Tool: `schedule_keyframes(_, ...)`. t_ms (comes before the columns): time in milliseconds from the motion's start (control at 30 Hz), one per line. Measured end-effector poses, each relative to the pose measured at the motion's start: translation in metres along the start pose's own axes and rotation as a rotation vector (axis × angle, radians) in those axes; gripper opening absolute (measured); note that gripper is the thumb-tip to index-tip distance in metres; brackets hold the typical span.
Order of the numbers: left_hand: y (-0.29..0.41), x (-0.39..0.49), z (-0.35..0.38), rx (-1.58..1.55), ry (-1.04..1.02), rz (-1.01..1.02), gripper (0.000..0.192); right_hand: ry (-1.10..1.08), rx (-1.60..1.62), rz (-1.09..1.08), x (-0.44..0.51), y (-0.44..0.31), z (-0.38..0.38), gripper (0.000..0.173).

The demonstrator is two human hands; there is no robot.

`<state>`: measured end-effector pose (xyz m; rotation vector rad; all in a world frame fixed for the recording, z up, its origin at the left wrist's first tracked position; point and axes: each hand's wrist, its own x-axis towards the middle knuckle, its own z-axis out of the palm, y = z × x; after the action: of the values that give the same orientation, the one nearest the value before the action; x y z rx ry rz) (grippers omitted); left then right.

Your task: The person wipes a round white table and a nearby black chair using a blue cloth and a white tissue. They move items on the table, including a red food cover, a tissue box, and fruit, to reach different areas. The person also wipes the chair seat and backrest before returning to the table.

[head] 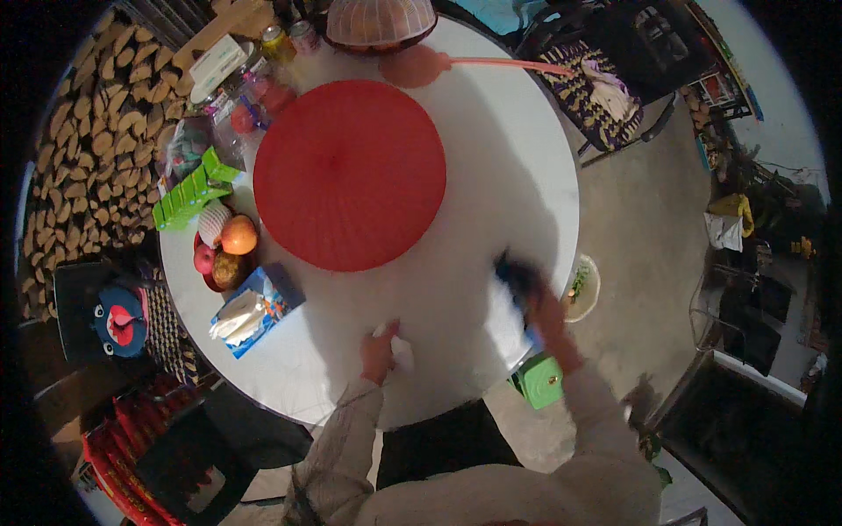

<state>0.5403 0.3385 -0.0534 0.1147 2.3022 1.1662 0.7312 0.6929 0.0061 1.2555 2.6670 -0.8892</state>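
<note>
My left hand is closed around a crumpled white tissue near the front edge of the round white table. At the table's right edge, my right hand grips a dark object, which is motion-blurred; its kind cannot be told. A large red round cover lies on the table ahead of both hands. To the left stands a blue tissue box with white tissue sticking out of its top.
A bowl of fruit, green packets, plastic bags and cans line the table's left side. A pink fly swatter lies at the back. Chairs and a green bin-like container stand around the table.
</note>
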Motion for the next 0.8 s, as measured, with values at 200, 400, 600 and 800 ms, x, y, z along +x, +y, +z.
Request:
schedule_keyframes(200, 0.043, -0.001, -0.010, -0.219, -0.126, -0.591, 0.046, 0.291, -0.218, -0.174, 0.224, -0.022, -0.062, 0.050)
schedule_keyframes(400, 0.044, -0.007, -0.021, -0.428, -0.310, -0.385, 0.044, 0.528, -0.092, -0.420, 0.082, -0.063, 0.062, 0.039)
schedule_keyframes(600, -0.030, -0.059, -0.047, -0.479, -0.252, -0.177, 0.042, -0.366, -0.137, -0.719, -0.205, -0.144, 0.137, 0.051)
schedule_keyframes(800, -0.097, -0.101, -0.156, -0.440, 0.039, -0.391, 0.048, -0.295, -0.116, -0.797, -0.115, -0.214, 0.140, 0.065)
